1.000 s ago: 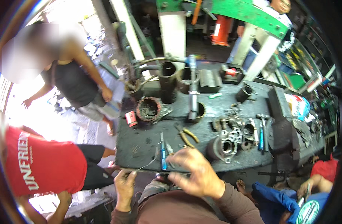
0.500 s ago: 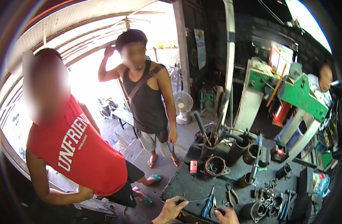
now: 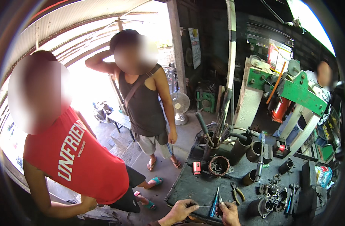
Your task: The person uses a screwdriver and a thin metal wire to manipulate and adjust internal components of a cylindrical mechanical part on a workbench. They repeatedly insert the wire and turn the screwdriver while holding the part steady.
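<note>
My left hand is closed, thumb and forefinger pinching one end of a thin wire. The wire stretches right, across a blue screwdriver, toward my right hand. That hand is closed round what looks like a small pair of pliers, whose metal tip shows above the fingers; its handles are mostly hidden. Both hands are at the near edge of a dark workbench. Just beyond my right hand lie pliers with yellowish handles.
A ring-shaped coil part, a small red box and metal cylinders stand farther back. Metal housings and a hammer lie right. Two people stand left, one in red; another is behind a green press.
My right hand has risen and closed round the pliers beside the screwdriver. My left hand has shifted right, still pinching the wire. The view has turned slightly.
</note>
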### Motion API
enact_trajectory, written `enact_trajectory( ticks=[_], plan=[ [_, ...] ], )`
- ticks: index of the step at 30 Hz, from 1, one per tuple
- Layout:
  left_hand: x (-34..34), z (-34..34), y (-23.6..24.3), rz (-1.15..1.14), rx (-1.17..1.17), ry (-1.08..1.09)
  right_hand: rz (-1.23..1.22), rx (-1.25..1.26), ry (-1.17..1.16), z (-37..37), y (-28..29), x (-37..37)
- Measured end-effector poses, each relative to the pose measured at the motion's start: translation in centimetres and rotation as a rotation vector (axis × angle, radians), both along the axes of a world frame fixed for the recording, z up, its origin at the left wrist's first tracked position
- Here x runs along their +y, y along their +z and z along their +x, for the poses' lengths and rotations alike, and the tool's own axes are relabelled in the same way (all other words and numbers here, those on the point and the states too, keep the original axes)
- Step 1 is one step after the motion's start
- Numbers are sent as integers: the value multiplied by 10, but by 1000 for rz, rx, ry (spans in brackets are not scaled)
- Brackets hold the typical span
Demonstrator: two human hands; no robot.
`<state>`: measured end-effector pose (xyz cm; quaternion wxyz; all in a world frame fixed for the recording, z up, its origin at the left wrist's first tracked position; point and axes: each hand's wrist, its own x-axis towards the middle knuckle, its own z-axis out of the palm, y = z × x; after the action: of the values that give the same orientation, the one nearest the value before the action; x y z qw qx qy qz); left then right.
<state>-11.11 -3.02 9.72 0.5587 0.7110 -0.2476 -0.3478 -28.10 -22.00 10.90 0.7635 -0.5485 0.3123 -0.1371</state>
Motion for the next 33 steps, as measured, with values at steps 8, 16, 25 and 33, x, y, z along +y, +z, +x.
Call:
enact_trajectory(
  ticks=[8,16,25,33],
  plan=[
    [-5,8,-6,-78,440,43,-49,58,-11,-10,-30,4],
    [-2,16,-16,-98,119,104,-152,319,25,-111,-99,15],
    [10,38,-26,-56,16,166,870,104,-1275,-238,-240,12],
    [0,48,-26,-68,-91,104,804,-17,-1394,-169,-207,-43]
  ],
)
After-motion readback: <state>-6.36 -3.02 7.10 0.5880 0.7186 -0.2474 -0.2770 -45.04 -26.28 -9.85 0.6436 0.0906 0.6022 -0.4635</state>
